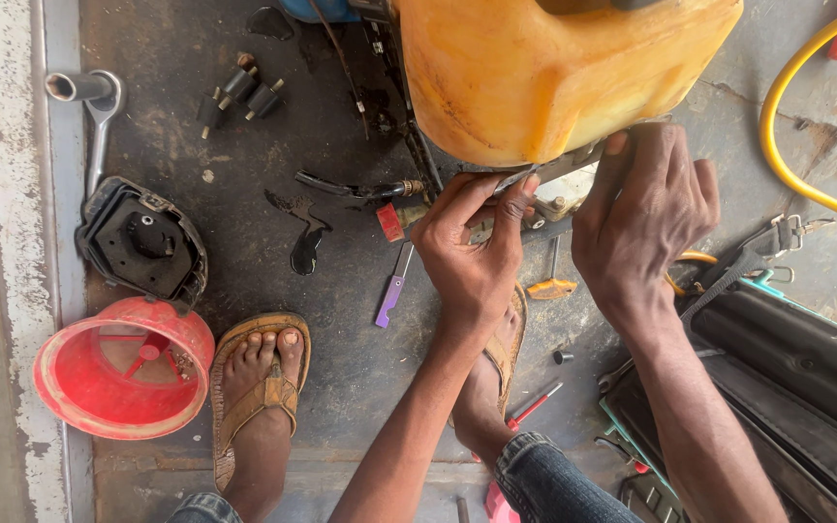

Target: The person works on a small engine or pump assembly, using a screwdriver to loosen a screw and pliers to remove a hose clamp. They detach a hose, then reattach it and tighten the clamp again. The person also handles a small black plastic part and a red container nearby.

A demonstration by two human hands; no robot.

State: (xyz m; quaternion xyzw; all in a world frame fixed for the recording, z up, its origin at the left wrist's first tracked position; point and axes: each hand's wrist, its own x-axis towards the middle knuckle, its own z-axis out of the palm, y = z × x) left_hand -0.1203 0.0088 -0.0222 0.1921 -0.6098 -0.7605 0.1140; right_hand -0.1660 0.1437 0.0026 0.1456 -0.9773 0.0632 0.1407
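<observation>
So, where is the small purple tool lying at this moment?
The purple tool lies on the dark floor, just left of the left hand and right of the sandalled foot.

Stained grey concrete floor (244, 223); pale worn strip (2, 291) alongside; daylight

Big yellow plastic tank (554, 68) at top centre, on the stained concrete floor (341, 291). Left hand (472, 252) & right hand (643, 218) at its lower edge, side by side. Red plastic funnel-shaped cover (123, 368) far left; black round housing (142, 240) just behind it. Small purple-handled tool (392, 291) left of left hand.
</observation>
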